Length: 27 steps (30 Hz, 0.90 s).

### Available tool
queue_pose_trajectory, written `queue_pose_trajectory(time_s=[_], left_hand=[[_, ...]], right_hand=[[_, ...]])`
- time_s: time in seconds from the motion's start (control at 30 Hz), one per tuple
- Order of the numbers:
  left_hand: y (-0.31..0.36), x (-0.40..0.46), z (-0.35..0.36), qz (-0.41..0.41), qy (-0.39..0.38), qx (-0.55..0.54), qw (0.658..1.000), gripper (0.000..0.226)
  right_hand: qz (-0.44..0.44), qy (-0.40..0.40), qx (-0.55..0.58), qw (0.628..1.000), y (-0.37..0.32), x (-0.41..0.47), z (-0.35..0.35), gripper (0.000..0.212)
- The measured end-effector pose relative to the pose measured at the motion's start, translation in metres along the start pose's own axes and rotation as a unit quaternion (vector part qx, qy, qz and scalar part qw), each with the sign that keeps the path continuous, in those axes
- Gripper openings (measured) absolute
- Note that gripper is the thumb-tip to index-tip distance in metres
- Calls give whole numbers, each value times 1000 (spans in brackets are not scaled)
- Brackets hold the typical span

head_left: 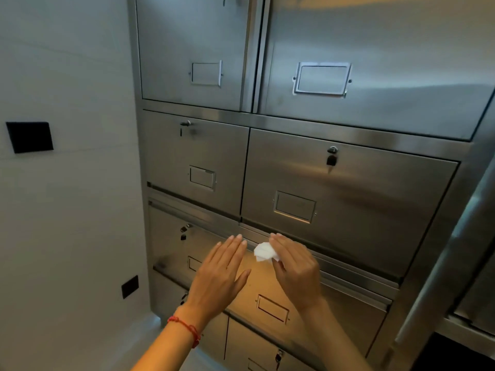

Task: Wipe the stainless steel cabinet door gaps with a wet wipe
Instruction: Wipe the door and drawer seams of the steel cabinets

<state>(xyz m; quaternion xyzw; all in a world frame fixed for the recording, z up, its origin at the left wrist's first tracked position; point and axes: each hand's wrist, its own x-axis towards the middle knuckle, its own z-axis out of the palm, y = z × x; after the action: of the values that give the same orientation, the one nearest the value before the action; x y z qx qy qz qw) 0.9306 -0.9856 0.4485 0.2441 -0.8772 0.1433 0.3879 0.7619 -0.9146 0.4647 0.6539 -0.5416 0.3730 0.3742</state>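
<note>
A stainless steel cabinet (348,188) with several doors fills the view. My right hand (294,266) holds a crumpled white wet wipe (263,251) against the horizontal gap (334,259) under the middle right door, near the vertical seam between doors. My left hand (219,274) lies flat with straight fingers on the lower left door (171,245), fingertips near the same gap. A red string bracelet circles my left wrist.
Each door has a label holder (294,207) and a lock with a key (331,156). A pale wall (67,210) stands at left with a black switch plate (29,137) and a black socket (130,287). Another steel unit (471,263) stands at right.
</note>
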Motion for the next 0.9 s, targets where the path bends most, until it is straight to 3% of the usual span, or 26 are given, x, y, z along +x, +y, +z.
queue_pose_trajectory(time_s=[0.7, 0.9], left_hand=[[-107, 130, 117, 2, 27, -2, 1000, 56], [-139, 157, 145, 29, 52, -40, 997, 53]], right_hand=[[15, 25, 4, 1000, 104, 82, 144, 55], [46, 67, -34, 996, 117, 97, 174, 35]])
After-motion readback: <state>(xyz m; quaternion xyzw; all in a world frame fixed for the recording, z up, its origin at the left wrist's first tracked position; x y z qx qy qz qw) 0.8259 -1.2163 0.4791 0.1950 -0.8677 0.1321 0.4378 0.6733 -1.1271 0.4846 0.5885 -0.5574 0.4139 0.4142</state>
